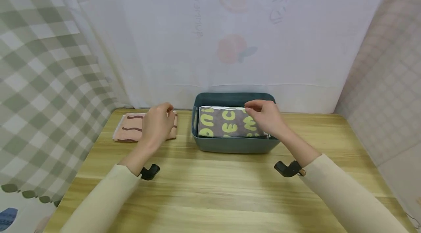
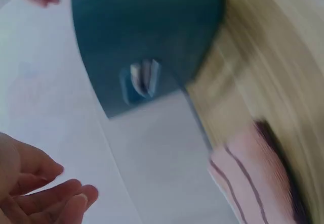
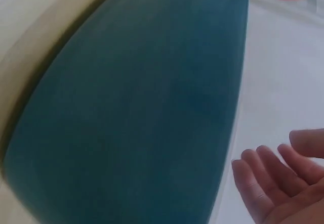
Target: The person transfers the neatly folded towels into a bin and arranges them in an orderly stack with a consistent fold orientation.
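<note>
A teal plastic basket (image 1: pixel 236 146) stands on the wooden table, with a folded grey towel (image 1: pixel 217 121) with yellow-green lettering inside it. Over the basket's right end is my right hand (image 1: pixel 267 116); in the right wrist view its loosely bent fingers (image 3: pixel 258 178) hold nothing. To the left of the basket lies a folded pink towel (image 1: pixel 131 127) with dark wavy stripes. My left hand (image 1: pixel 157 125) hovers over that towel's right part and hides some of it. The left wrist view shows the left fingers (image 2: pixel 55 196) loosely curved, nothing between them, apart from the pink towel (image 2: pixel 253 178).
A white printed cloth (image 1: pixel 164 42) hangs right behind the basket at the table's back edge. Checked green cloth (image 1: pixel 42 61) drapes the left side, and pale gridded cloth (image 1: pixel 391 61) the right. The wooden table top (image 1: pixel 210 192) spreads in front of the basket.
</note>
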Demonstrator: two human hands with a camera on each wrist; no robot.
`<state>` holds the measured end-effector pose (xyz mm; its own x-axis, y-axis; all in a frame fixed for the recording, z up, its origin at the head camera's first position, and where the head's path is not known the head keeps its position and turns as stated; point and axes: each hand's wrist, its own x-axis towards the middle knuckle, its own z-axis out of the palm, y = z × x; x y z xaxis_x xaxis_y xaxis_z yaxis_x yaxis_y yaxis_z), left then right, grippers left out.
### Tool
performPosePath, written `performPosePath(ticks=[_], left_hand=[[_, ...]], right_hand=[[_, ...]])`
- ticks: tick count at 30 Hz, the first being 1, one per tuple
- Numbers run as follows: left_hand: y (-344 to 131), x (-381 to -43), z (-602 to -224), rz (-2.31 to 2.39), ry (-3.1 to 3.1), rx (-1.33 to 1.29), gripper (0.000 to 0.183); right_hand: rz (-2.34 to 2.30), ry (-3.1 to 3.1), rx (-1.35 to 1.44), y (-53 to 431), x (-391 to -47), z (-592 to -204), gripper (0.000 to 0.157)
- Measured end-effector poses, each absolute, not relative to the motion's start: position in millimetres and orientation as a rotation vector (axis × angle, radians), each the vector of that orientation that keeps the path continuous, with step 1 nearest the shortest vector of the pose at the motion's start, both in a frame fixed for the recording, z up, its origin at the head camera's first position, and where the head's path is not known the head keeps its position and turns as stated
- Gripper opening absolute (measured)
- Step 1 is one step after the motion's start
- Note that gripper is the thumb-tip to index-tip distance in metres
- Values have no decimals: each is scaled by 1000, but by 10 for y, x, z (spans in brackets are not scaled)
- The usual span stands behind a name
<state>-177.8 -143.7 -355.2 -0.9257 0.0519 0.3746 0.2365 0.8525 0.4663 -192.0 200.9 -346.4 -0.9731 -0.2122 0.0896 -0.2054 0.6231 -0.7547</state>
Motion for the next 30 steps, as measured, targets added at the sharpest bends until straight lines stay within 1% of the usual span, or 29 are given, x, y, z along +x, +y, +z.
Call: performPosePath(ticks=[7, 11, 15, 19, 23, 27, 30], left_hand=[[-1794, -1745, -3652, -613, -2544, -247, 15], [-1986, -1711, -3698, -561, -2512, -225, 15], [-2148, -1681, -3745, -558, -2535, -179, 19], [-2314, -1625, -3775, -569, -2602, -103, 28], [-2464, -1574, -3827, -569, -2687, -51, 36], [-2604, -1541, -3910, -562, -2770, 6, 39], [-2696, -1518, -3997, -565, -2851, 39, 44]], right_hand=[[-1354, 2828, -543, 1628, -1829, -3450, 23], [-1385, 2839, -746, 1377, -1769, -3448, 19], [-1391, 2826, -969, 1106, -1698, -3445, 15], [-1353, 2785, -1123, 786, -1593, -3452, 15], [-1317, 2693, -1169, 471, -1464, -3509, 18], [-1304, 2575, -1062, 193, -1384, -3639, 25], [-1235, 2561, -975, 26, -1406, -3817, 31]])
